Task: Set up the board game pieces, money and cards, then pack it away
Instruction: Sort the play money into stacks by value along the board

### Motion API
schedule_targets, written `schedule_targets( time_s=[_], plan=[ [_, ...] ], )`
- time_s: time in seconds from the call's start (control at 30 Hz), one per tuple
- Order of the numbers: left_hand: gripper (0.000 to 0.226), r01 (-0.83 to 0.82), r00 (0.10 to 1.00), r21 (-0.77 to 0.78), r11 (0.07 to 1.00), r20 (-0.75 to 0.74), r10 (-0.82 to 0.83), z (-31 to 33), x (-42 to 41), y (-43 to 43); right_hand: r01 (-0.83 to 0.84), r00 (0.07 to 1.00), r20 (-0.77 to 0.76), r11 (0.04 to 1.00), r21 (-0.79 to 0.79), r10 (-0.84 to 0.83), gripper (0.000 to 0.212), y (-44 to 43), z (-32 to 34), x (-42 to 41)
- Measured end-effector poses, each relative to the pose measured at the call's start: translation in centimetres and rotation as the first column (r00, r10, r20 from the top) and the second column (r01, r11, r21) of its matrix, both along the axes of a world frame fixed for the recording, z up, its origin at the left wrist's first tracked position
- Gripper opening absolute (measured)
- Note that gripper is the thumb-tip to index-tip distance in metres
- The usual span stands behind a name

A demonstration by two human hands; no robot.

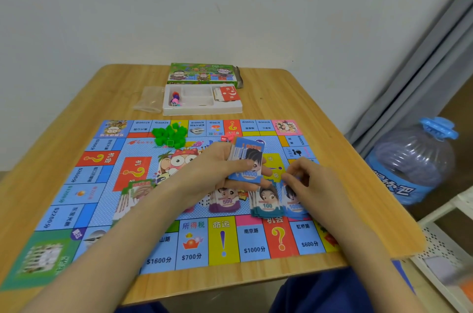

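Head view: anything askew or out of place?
Nothing damaged or spilled. Minor: green houses lie heaped at the far edge of the board, red cards lie tilted in the right compartment of the tray, and the end flap of the box hangs open.

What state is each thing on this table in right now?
game board: unfolded, lying flat.
game box: end flap open.
white tray: uncovered, partly filled.
green houses: heaped on the game board.
left hand: grips the 10000 notes.
right hand: pinches the 1000 notes.
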State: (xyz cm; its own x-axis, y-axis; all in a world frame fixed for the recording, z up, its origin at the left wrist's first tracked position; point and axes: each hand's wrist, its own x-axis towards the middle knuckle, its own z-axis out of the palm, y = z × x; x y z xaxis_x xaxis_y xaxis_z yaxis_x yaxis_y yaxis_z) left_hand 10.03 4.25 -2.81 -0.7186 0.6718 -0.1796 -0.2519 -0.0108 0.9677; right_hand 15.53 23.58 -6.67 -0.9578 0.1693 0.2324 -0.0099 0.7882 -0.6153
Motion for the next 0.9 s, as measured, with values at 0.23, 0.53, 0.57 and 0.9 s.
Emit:
schedule_targets(
  time_s=[0.23,0.53,0.57,0.9],
  plan=[
    [0.021,0.0,1.0,-0.009,1.0,0.004,0.0,-0.1,-0.1,0.0,-0.059,0.997,-0.036,0.981,0.187,0.066,0.008,0.3,-0.6,-0.2],
    [0.02,0.012,1.0,-0.004,1.0,0.011,-0.012,-0.2,-0.1,0.0,-0.149,0.988,-0.001,0.957,0.248,0.155,0.014,0.7,-0.6,-0.5],
    [0.02,0.01,1.0,-0.007,1.0,0.012,-0.01,-0.2,-0.1,0.1,-0.153,0.988,0.002,0.958,0.242,0.157,0.014,0.8,-0.6,-0.5],
    [0.017,0.005,1.0,-0.056,0.998,-0.002,-0.005,-0.3,-0.1,0.1,-0.263,0.935,-0.266,0.962,-0.074,0.235,0.011,-0.2,0.6,0.4]
  ],
)
